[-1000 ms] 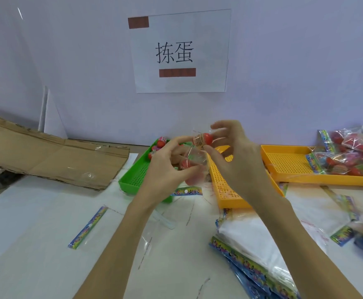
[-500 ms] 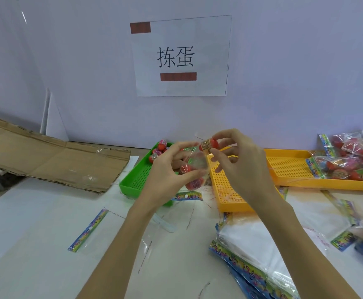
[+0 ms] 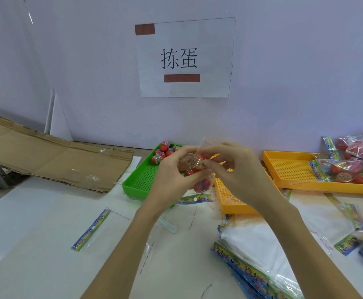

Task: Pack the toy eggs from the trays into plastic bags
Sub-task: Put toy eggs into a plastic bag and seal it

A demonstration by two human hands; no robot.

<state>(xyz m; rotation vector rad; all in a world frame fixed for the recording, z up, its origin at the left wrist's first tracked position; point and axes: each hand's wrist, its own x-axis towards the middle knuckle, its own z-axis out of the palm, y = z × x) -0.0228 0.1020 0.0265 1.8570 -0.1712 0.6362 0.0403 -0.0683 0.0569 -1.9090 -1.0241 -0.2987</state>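
Left of the grip: a flattened sheet of cardboard [image 3: 53, 156] lies well apart on the table, matt and creased; nearer, an empty clear bag with a printed header strip [image 3: 91, 229] lies flat and glossy
Just behind the left hand: the green tray [image 3: 137, 182], rigid perforated plastic, keeps a cluster of loose toy eggs [image 3: 163, 152] in its far corner; smooth red ovals with banded labels
Left hand: the left hand [image 3: 169, 180] pinches the thin clear plastic bag [image 3: 200, 175] between thumb and curled fingers, holding its mouth up; at least two red eggs sit low inside the film
At the grip: the egg in hand [image 3: 197, 161] has come down from above the bag's mouth half a second ago to its rim now, both hands closer together; I judge it is about to drop in beside the others
Right hand: the right hand [image 3: 238, 175] pinches that egg with curled fingertips
Right of the grip: two orange trays [image 3: 288, 169], same perforated plastic, look emptied; beyond them, filled bags [image 3: 357, 165], crinkled and shiny, pile at the far right
Near side of the grip: a stack of flat unused bags [image 3: 253, 249]
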